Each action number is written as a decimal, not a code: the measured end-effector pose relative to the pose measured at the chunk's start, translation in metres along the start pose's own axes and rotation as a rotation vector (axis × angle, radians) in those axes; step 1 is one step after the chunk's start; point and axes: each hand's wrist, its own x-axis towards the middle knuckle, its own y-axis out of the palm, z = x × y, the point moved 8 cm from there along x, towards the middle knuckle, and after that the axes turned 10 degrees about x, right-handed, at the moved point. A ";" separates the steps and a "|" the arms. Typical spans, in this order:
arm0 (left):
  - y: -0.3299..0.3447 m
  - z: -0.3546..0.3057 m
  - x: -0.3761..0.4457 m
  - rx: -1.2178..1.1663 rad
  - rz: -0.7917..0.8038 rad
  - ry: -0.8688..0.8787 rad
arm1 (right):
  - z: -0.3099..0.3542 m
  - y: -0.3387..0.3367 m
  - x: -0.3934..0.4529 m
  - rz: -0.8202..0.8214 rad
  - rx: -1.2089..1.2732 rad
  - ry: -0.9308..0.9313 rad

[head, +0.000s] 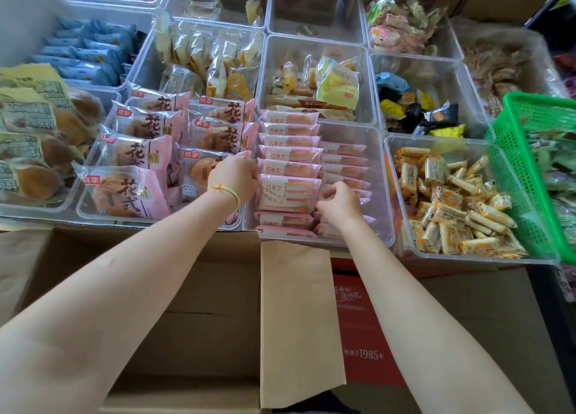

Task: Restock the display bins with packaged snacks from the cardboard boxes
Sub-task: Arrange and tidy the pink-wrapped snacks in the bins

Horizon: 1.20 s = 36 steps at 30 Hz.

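Nearest the camera sits an open cardboard box (187,320), one flap (299,320) standing up between the forearms, and a red printed box (358,320) just right of it. Both bare arms reach over these boxes to the clear bin (381,195) at the front centre of the display.

The left hand (233,180), a yellow string bracelet (226,192) on its wrist, has its fingers curled against the left edge of a pink snack pack (286,192) that lies on top of the left-hand row in that bin. The right hand (338,204) is at the pack's right edge, fingers bent down onto it — both hands grasp the same pack, one at each end. More pink packs are stacked in two rows in the bin, the left row fuller than the right.

To the left, a neighbouring bin holds larger pink bread packs (140,151); to the right, another holds small orange-and-white wrapped rolls (452,208), with a green plastic basket (530,170) overlapping its far right corner.

Farther back are bins of yellow wrapped cakes (338,83), mixed black and yellow packets (417,111), pale packs (212,58) and blue packs (87,52).
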 end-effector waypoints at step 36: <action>0.062 -0.053 -0.041 0.609 0.798 0.295 | 0.007 0.045 -0.007 0.258 -0.585 -0.301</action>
